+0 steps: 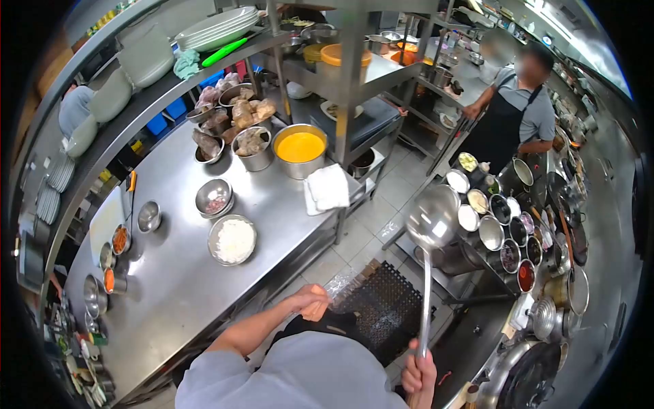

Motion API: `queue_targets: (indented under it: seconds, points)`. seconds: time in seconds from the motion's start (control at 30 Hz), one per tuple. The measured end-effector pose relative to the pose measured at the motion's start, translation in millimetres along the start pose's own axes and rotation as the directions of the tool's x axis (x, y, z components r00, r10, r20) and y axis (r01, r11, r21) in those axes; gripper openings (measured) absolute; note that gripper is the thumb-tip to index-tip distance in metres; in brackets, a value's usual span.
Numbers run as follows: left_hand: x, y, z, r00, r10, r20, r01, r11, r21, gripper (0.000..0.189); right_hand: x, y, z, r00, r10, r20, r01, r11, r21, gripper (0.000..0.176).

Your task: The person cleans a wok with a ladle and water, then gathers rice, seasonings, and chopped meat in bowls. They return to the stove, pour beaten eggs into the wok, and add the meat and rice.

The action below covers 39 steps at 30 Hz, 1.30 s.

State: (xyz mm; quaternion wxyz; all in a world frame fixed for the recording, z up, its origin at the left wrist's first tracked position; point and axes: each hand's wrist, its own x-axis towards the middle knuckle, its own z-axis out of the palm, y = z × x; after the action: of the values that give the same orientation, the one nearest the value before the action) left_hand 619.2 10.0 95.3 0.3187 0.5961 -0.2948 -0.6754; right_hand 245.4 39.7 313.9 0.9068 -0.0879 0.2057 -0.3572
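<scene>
My right hand (417, 375), at the lower right, is wrapped round the handle of a large steel ladle (434, 217). The ladle stands upright with its round bowl at the top, in front of the stove-side pots. My left hand (310, 300) is in front of my body with its fingers curled in, and nothing shows in it. It is apart from the steel table (167, 286) on the left. Nearest to it there is a bowl of white food (232, 240). Behind that bowl sits a steel bowl with small pinkish pieces (214, 199).
A pot of orange liquid (300, 146), pots heaped with meat (251, 141) and a white cloth (328, 187) stand at the table's far end. Several ingredient containers (490, 232) line the right side. A person in a black apron (501, 129) stands beyond them. A perforated black mat (381, 310) covers the floor.
</scene>
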Motion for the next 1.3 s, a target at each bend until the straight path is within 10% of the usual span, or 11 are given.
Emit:
queue_targets:
  seconds: [0.13,0.23,0.33,0.43,0.57,0.63,0.7,0.97,1.03,1.3]
  points:
    - [-43,38,-49,0.997,-0.076,0.029,0.082,0.94,-0.33,0.037,152,5,90,0.993,0.083,-0.079,-0.114,0.814,-0.569,0.041]
    - [-47,14,-66,0.998,-0.03,0.059,0.054,0.885,-0.463,0.043,249,14,125,0.996,-0.076,-0.047,-0.023,0.288,-0.957,0.031]
    - [-68,11,-70,0.984,0.092,-0.155,-0.144,0.915,-0.378,0.047,319,21,138,0.959,-0.222,0.175,0.101,-0.31,-0.945,0.027]
    - [-81,6,-81,0.919,0.221,-0.325,-0.323,0.896,-0.304,0.039,367,25,133,0.969,-0.209,0.133,0.055,-0.343,-0.938,0.031]
    - [-125,-2,-91,0.872,0.017,-0.49,-0.347,0.727,-0.592,0.027,388,30,137,0.973,-0.179,0.146,0.041,-0.486,-0.873,0.034]
    - [-161,4,-109,0.874,-0.173,-0.453,-0.305,0.53,-0.791,0.034,392,30,138,0.982,-0.175,0.07,-0.021,-0.472,-0.881,0.036]
    - [-181,-4,-135,0.82,-0.228,-0.525,-0.291,0.623,-0.726,0.034,395,29,133,0.983,-0.167,0.069,-0.019,-0.477,-0.879,0.035]
    - [-192,14,-298,0.482,0.146,-0.864,-0.372,0.927,-0.051,0.031,395,25,171,0.967,-0.017,-0.254,-0.254,0.005,-0.967,0.022]
    - [-174,52,-347,0.477,0.141,-0.868,-0.224,0.974,0.035,0.032,396,22,176,0.953,0.112,-0.283,-0.304,0.324,-0.896,0.017]
    - [-110,116,-431,0.665,-0.1,-0.741,0.29,0.948,0.132,0.032,395,3,181,0.911,0.297,-0.286,-0.412,0.687,-0.599,0.015]
